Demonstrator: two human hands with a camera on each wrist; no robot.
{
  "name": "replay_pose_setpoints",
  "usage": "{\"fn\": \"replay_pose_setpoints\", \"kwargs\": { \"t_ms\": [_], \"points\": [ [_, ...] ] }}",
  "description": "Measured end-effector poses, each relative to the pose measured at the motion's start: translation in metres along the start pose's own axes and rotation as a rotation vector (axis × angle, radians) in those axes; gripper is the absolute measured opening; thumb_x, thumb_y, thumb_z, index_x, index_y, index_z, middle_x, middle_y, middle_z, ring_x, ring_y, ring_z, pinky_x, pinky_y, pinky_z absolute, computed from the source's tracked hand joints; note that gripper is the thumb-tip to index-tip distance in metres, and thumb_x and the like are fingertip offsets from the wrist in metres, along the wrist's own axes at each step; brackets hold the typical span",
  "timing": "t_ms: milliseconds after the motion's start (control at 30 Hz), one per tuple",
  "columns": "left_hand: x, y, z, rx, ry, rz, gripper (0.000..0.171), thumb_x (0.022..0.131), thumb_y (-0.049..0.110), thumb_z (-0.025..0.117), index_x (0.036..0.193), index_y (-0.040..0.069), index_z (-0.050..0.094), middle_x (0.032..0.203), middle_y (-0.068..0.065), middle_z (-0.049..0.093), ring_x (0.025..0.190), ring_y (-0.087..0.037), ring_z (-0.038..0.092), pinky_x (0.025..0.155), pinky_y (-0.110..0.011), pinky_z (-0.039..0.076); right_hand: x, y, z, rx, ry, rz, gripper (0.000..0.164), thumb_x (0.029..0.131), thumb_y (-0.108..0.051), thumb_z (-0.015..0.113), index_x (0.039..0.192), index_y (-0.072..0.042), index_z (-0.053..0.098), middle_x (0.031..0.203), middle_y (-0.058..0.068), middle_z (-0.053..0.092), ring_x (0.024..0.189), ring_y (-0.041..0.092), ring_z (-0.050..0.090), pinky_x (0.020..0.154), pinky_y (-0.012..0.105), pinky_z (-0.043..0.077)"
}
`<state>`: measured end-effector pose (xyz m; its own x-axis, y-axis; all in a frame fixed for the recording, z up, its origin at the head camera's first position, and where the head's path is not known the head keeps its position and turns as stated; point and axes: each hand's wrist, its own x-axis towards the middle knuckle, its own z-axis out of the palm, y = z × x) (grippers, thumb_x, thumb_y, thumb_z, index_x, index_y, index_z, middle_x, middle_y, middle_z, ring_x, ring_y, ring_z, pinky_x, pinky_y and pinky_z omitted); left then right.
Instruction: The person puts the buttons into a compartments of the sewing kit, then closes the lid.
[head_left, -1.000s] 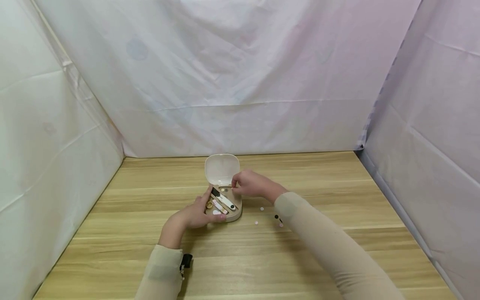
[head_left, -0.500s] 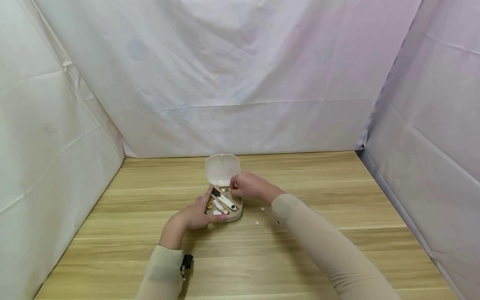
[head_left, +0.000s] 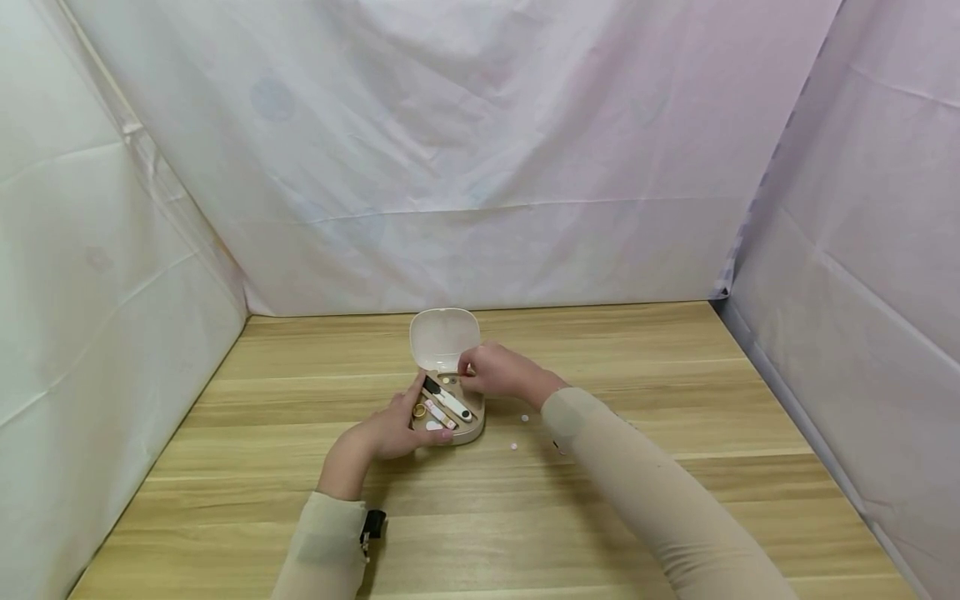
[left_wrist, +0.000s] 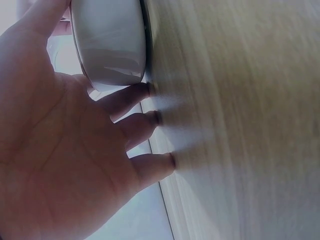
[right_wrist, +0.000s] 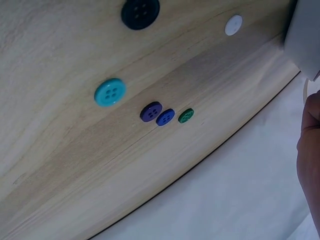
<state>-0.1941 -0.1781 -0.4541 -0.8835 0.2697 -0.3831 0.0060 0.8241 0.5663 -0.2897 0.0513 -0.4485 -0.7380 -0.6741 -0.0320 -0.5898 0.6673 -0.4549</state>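
A beige sewing box [head_left: 471, 432] stands on the table, its white lid [head_left: 445, 337] raised. My left hand [head_left: 386, 429] holds the box from the left, thumb at the front and forefinger along the side; in the left wrist view its other fingers touch the tabletop. White-and-black thread snips [head_left: 450, 402], a pinkish-white strip [head_left: 439, 414], a gold ring [head_left: 419, 410] and white pieces [head_left: 433, 425] lie inside. Over the back compartment, beside a yellowish button [head_left: 446, 380], my right hand [head_left: 495, 369] pinches a small red thing, seemingly a button, mostly hidden by the fingers.
Loose buttons lie right of the box: teal [right_wrist: 110, 92], black [right_wrist: 140, 13], purple [right_wrist: 151, 111], blue [right_wrist: 165, 117], green [right_wrist: 186, 115] and white [right_wrist: 233, 24]. My right sleeve [head_left: 637, 475] covers some in the head view. White cloth [head_left: 480, 167] hangs behind the table.
My right hand has shifted slightly left over the back compartment, and its sleeve now covers a dark button on the table. My left hand and the box stay put.
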Motion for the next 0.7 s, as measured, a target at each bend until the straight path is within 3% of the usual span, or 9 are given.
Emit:
{"fn": "replay_pose_setpoints", "kwargs": {
  "t_ms": [700],
  "points": [
    [0.001, 0.0, 0.0, -0.008, -0.001, 0.002, 0.122, 0.089, 0.072, 0.073, 0.173, 0.029, -0.005, 0.173, -0.035, 0.016, 0.157, -0.058, 0.028, 0.124, -0.072, 0.031, -0.012, 0.003, -0.02, -0.016, 0.006, 0.035, 0.023, 0.102, -0.021, 0.069, 0.115, -0.003, 0.077, 0.067, -0.004, 0.051, 0.059, 0.008, 0.044, 0.055, 0.02, 0.037]
  ]
}}
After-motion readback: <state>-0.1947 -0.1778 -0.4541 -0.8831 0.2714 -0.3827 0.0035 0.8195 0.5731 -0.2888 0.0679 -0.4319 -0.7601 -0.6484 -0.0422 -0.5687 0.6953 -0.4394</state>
